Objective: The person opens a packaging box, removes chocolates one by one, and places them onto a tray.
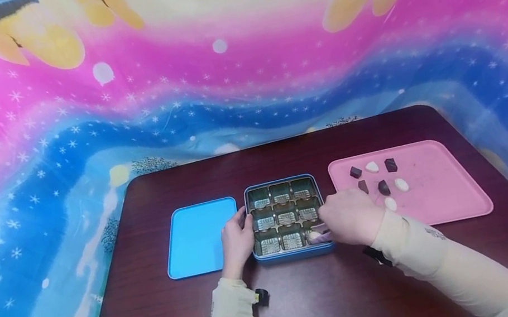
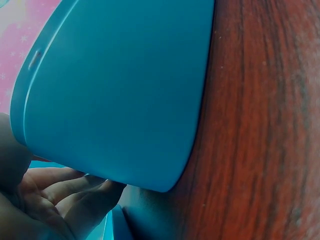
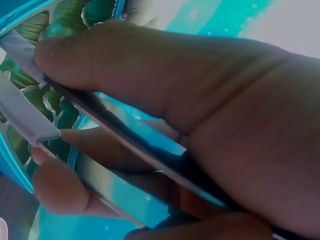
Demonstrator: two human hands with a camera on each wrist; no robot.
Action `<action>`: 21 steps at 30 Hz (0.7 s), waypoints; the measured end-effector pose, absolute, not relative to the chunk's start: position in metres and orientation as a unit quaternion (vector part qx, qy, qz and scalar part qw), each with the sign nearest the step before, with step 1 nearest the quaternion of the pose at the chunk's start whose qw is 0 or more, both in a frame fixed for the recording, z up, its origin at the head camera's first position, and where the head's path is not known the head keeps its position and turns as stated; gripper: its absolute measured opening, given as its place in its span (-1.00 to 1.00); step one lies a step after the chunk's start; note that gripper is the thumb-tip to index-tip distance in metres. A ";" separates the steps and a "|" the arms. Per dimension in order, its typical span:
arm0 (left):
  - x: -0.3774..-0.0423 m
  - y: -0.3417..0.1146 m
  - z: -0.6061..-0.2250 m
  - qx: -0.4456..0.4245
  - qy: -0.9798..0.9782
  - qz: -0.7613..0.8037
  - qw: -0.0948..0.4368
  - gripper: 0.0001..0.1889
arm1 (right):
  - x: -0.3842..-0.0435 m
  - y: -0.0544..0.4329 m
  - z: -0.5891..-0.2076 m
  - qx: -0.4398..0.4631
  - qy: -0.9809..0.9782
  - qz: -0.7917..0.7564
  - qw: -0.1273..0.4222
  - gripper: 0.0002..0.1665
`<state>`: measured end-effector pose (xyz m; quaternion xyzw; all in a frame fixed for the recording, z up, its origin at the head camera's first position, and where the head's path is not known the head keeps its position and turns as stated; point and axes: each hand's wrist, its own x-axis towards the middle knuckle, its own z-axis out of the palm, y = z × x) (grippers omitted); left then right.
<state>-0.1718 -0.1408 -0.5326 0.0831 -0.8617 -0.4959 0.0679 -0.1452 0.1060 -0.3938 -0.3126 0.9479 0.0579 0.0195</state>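
A blue box (image 1: 296, 254) holds a gold tray (image 1: 283, 202) divided into square compartments. My left hand (image 1: 238, 240) rests against the box's left side, its fingers (image 2: 70, 192) lying along the wall in the left wrist view. At the box's right edge my right hand (image 1: 351, 215) grips metal tongs (image 3: 135, 145) with pale purple tips. Those tips (image 1: 324, 235) reach into the front right compartment, around a white chocolate piece (image 1: 315, 236). Whether the piece touches the compartment floor cannot be seen.
On the right lies a pink tray (image 1: 443, 187) with several dark chocolate pieces (image 1: 384, 187) and white pieces (image 1: 401, 184). A flat blue lid (image 1: 199, 242) lies left of the box. Behind the dark wooden table (image 1: 306, 308) hangs a printed cloth (image 1: 233, 100).
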 end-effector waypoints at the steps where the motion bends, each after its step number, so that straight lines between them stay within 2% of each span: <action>1: -0.172 -0.141 -0.533 0.084 -0.862 -0.496 0.068 -0.55 | -0.145 0.107 -0.392 -0.312 0.948 0.059 0.023 -0.61; 5: -0.172 -0.141 -0.533 0.085 -0.862 -0.495 0.067 -0.55 | -0.144 0.112 -0.385 -0.304 0.950 0.055 0.037 -0.73; 10: -0.173 -0.141 -0.533 0.086 -0.863 -0.494 0.065 -0.55 | -0.142 0.117 -0.376 -0.292 0.955 0.037 0.046 -0.60; 21: -0.171 -0.140 -0.533 0.082 -0.866 -0.489 0.068 -0.55 | -0.140 0.131 -0.366 -0.290 0.956 0.008 0.039 -0.61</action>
